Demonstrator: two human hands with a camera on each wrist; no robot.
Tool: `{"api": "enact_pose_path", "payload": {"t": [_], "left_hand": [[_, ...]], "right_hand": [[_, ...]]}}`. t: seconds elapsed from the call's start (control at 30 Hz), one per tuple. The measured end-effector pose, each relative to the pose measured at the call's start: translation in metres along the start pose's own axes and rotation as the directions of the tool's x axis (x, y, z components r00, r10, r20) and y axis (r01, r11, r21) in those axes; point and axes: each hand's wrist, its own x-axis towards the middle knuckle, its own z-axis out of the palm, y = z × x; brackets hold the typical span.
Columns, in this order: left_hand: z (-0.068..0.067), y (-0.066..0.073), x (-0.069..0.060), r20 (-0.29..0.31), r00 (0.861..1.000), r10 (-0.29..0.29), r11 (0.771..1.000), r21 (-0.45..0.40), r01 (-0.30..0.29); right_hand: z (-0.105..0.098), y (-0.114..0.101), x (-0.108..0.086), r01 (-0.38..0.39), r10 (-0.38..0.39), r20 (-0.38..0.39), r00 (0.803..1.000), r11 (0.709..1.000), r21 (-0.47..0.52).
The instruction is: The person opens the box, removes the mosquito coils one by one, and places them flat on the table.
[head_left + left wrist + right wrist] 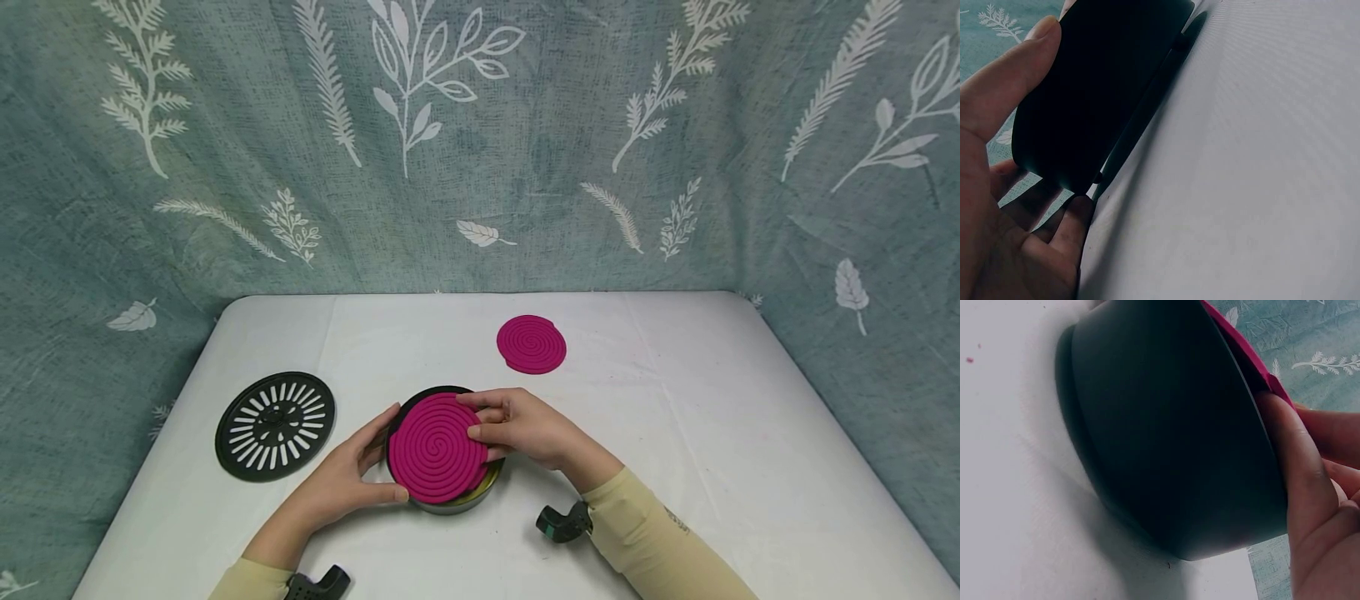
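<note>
A magenta mosquito coil (pixel 437 450) lies at a tilt over the mouth of a round dark tin (pixel 459 505), part of whose yellowish inside shows at the lower right. My left hand (pixel 341 479) grips the tin's left side, thumb at the front and fingers behind. In the left wrist view the dark wall of the tin (pixel 1100 87) stands between thumb and fingers. With my right hand (pixel 528 429) I pinch the coil's right edge. The right wrist view shows that coil's edge (pixel 1249 350) raised above the tin's rim beside my thumb.
Another magenta mosquito coil (pixel 531 344) lies flat farther back on the white table (pixel 675 433). A round black slotted lid (pixel 275 427) rests to the left of my left hand. Behind the table hangs a green leaf-patterned cloth (pixel 525 208).
</note>
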Motion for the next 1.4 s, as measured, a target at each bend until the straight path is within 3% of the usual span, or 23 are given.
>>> {"api": "enact_pose_path", "payload": {"t": [0.83, 1.03, 1.4], "left_hand": [[0.0, 0.001, 0.0, -0.004, 1.0, -0.02, 1.0, -0.001, 0.02], [0.0, 0.001, 0.0, 0.0, 1.0, -0.006, 1.0, -0.01, 0.006], [0.0, 0.001, 0.0, -0.01, 0.999, -0.035, 0.999, -0.004, 0.035]], "right_hand": [[-0.017, 0.0, -0.009, 0.038, -0.031, -0.088, 0.996, 0.997, 0.072], [-0.026, -0.002, -0.011, 0.059, -0.045, -0.156, 0.987, 0.995, 0.084], [-0.054, -0.002, -0.02, 0.111, -0.088, -0.259, 0.962, 0.991, 0.073]]}}
